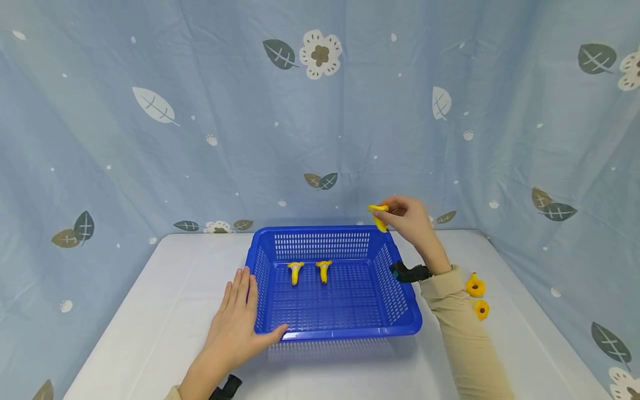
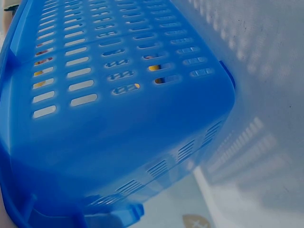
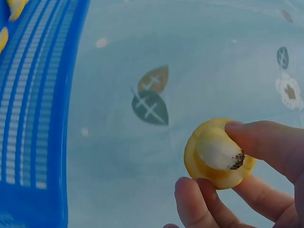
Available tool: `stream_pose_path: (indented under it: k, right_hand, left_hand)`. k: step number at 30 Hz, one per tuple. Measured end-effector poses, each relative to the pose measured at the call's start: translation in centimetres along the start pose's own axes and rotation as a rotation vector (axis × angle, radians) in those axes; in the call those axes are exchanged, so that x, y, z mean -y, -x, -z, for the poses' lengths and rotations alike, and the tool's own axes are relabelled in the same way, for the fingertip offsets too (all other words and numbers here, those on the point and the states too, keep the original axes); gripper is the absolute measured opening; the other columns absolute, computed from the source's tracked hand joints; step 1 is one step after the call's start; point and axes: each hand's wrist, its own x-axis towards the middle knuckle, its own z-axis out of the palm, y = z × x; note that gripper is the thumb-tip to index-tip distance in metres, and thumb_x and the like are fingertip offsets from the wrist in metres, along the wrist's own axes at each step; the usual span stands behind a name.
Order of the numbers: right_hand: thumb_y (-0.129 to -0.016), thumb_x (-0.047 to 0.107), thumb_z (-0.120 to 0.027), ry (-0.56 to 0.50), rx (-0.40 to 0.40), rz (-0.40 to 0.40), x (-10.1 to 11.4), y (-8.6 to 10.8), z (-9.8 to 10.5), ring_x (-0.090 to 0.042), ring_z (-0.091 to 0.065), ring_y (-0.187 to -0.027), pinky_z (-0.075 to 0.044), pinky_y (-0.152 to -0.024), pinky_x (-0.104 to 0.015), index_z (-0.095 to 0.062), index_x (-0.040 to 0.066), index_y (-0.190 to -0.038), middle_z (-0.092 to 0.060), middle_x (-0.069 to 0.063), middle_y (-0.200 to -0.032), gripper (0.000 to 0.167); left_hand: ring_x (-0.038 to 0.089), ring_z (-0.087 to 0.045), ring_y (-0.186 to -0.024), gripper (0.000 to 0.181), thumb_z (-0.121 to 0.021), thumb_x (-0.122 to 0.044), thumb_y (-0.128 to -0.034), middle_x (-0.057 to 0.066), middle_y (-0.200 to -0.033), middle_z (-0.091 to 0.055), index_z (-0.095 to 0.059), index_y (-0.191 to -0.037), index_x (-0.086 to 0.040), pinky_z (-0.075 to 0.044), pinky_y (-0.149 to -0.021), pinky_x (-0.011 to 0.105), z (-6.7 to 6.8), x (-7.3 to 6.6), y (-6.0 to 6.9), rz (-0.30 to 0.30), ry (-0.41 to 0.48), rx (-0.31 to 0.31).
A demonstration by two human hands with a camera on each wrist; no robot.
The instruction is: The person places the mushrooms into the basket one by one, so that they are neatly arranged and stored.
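Note:
A blue plastic basket (image 1: 345, 334) stands on the white table. Inside it, toward the back left, lie two yellow banana-shaped pieces (image 1: 295, 273) side by side. My left hand (image 1: 234, 328) rests on the basket's left front corner with fingers extended. Above the back right corner, my right hand (image 1: 407, 222) pinches another yellow piece (image 1: 380, 222). In the right wrist view that piece (image 3: 216, 149) shows a pale body with a dark tip, gripped between thumb and fingers. The left wrist view shows the basket's slotted side (image 2: 118, 128).
Two more yellow pieces (image 1: 475, 286) with dark centres lie on the table (image 1: 165, 311) to the right of the basket, beside my right sleeve. A blue patterned curtain (image 1: 225, 111) hangs behind the table and along its sides.

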Motion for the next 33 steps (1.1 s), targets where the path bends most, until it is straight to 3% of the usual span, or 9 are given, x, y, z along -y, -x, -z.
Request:
stream_pose_path:
  k: [4, 14, 25, 33]
  right_hand:
    - [-0.091, 0.024, -0.074, -0.022, -0.012, 0.0, 0.2, -0.4, -1.7, -0.027, -0.065, -0.086, -0.057, -0.074, -0.039, -0.069, 0.002, -0.112, -0.069, -0.017, -0.1, 0.031]
    - [-0.09, 0.02, -0.073, -0.051, -0.015, -0.031, -1.0, -1.0, -5.6, -0.026, -0.062, -0.078, -0.057, -0.07, -0.041, -0.068, 0.0, -0.109, -0.066, -0.016, -0.094, 0.028]
    - [-0.086, 0.019, -0.077, -0.079, 0.035, -0.129, -3.0, -0.9, -7.4, -0.027, -0.061, -0.088, -0.053, -0.078, -0.041, -0.067, 0.003, -0.101, -0.066, -0.013, -0.098, 0.025]
    - [-0.084, 0.019, -0.08, 0.083, 0.092, -0.163, -4.7, -0.8, -8.2, -0.025, -0.06, -0.08, -0.052, -0.069, -0.038, -0.066, 0.005, -0.094, -0.064, -0.01, -0.09, 0.022]
  left_hand:
    - [0.041, -0.006, -0.15, 0.12, -0.062, -0.075, -0.0778, 0.029, -0.161, -0.008, -0.025, -0.15, 0.014, -0.014, -0.12, 0.054, 0.1, 0.1, 0.0, -0.004, 0.001, -0.007]
    - [0.041, -0.006, -0.15, 0.121, -0.06, -0.076, -0.0783, 0.029, -0.161, -0.008, -0.024, -0.15, 0.014, -0.013, -0.121, 0.052, 0.0, 0.0, 0.0, -0.007, 0.004, -0.013]
    - [0.04, -0.005, -0.15, 0.119, -0.064, -0.073, -0.078, 0.03, -0.161, -0.009, -0.025, -0.15, 0.014, -0.009, -0.122, 0.05, -0.1, 0.2, 0.0, -0.017, 0.006, -0.043]
    - [0.04, -0.003, -0.15, 0.12, -0.065, -0.073, -0.0774, 0.029, -0.161, -0.007, -0.023, -0.15, 0.014, -0.011, -0.121, 0.052, 0.0, 0.2, 0.0, -0.016, 0.008, -0.018]
